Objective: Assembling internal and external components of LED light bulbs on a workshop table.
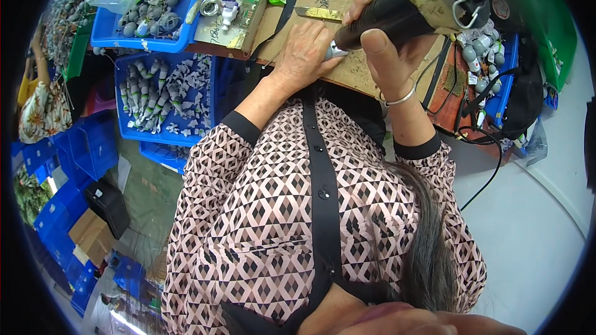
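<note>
My right hand (390, 65) is wrapped round a thick black electric screwdriver (388, 15) with yellowed tape and a wire hook at its upper end. The tool slants down to the left across the workbench (354, 74). At its lower tip, my left hand (303, 53) pinches a small grey-and-white part (335, 51) against the bench top. My left fingers and the tool hide most of that part. A steel ruler or flat blade (320, 13) with yellow tape lies just beyond my left fingers.
A blue tray (186, 34) of round grey parts is at the far left, near a taped box (233, 9). Below it, another blue tray (209, 96) holds white-and-green parts. More grey parts fill a bin (510, 80) on the right, by a black cable (498, 155).
</note>
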Tool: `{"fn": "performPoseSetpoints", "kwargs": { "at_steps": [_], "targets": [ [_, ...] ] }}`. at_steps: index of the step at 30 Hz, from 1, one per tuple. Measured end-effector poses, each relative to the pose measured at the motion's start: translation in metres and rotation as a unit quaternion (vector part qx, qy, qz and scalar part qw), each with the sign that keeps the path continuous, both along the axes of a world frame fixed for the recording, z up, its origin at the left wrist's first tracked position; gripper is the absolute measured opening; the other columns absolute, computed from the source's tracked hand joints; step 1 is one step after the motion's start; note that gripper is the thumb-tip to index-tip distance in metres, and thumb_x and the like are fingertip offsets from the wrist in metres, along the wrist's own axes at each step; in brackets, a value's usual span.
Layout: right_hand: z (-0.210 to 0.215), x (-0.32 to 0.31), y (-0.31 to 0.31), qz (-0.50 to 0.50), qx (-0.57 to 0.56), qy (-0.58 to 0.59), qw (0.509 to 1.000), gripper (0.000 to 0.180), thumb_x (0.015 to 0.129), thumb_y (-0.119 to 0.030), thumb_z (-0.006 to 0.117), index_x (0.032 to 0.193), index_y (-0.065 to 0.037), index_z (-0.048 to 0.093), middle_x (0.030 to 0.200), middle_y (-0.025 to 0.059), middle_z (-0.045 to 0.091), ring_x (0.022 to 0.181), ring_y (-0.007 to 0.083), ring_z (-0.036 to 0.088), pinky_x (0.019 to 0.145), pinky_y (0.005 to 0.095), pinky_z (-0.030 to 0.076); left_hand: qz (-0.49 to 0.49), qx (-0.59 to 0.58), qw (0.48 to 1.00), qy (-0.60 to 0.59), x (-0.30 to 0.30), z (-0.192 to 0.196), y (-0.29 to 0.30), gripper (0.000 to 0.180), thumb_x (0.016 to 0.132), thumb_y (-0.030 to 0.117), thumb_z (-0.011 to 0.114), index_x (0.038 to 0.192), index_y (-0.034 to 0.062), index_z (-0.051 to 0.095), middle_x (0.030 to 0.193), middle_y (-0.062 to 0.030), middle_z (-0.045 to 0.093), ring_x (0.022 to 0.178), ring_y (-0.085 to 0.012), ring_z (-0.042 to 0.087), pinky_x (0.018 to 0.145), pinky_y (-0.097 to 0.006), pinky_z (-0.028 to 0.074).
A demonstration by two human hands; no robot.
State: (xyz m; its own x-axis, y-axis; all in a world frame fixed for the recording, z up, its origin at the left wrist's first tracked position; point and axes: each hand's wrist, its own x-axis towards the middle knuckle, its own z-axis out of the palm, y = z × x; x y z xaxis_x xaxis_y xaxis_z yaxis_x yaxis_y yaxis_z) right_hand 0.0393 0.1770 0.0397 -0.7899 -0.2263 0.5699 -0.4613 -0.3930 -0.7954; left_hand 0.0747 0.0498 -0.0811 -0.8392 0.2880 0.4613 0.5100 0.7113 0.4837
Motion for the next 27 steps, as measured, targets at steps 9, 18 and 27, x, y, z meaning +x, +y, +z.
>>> {"fn": "performPoseSetpoints", "kwargs": {
  "at_steps": [9, 18, 27],
  "targets": [
    [0.012, 0.009, 0.003, -0.049, 0.012, -0.117, 0.992, 0.097, 0.075, -0.034, 0.082, 0.144, -0.005, 0.021, 0.092, 0.0063, 0.051, 0.076, 0.0143, 0.055, 0.063, 0.0261, 0.048, 0.002, -0.001, 1.000, -0.001, 0.004, 0.008, -0.002, 0.040, 0.070, 0.024, 0.077, 0.098, 0.0054, 0.055, 0.092, -0.0112, 0.052, 0.094, -0.0302, 0.053, 0.080, -0.040, 0.042],
    [0.016, 0.010, 0.001, -0.057, -0.004, -0.128, 0.990, 0.095, 0.077, -0.034, 0.081, 0.143, -0.004, 0.021, 0.093, 0.0063, 0.052, 0.077, 0.0135, 0.057, 0.063, 0.0252, 0.050, -0.047, 0.062, 0.997, -0.006, 0.018, 0.017, -0.018, 0.040, 0.071, 0.015, 0.076, 0.107, 0.0070, 0.060, 0.103, -0.0096, 0.057, 0.094, -0.0297, 0.055, 0.085, -0.039, 0.045],
    [0.020, -0.001, 0.006, -0.086, -0.016, -0.083, 0.993, 0.082, 0.079, -0.040, 0.077, 0.137, -0.003, 0.031, 0.095, 0.0076, 0.052, 0.077, 0.0131, 0.057, 0.064, 0.0259, 0.050, -0.056, 0.037, 0.998, 0.002, 0.017, 0.020, -0.018, 0.038, 0.069, 0.008, 0.075, 0.106, 0.0098, 0.063, 0.102, -0.0064, 0.060, 0.093, -0.0270, 0.056, 0.080, -0.036, 0.049]
  ]
}}
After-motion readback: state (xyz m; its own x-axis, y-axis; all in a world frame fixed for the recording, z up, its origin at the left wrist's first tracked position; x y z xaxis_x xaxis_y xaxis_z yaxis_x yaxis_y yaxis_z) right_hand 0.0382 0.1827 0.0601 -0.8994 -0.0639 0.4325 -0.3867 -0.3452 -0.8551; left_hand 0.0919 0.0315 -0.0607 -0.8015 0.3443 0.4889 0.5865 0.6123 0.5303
